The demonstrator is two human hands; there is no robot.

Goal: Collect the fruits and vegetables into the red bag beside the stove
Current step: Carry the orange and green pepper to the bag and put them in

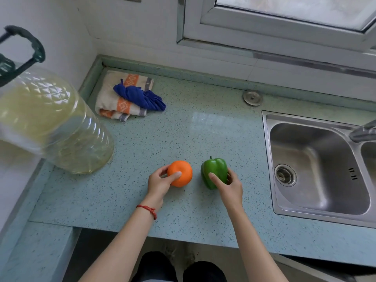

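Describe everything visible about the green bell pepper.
The green bell pepper is glossy, smooth and lobed, with a short green stem pointing away from the camera. It looks whole and unblemished. It sits on the speckled blue-green countertop, just right of the orange without touching it, left of the sink. The right hand wraps it, thumb across its front.

Single head cam, wide angle, looking steeply down

It sits close above the worktop (142, 143), facing the far wall and window (284, 17); sink (317, 169) at right, oil jug (50, 123) looming near left, both forearms reaching in from the bottom.
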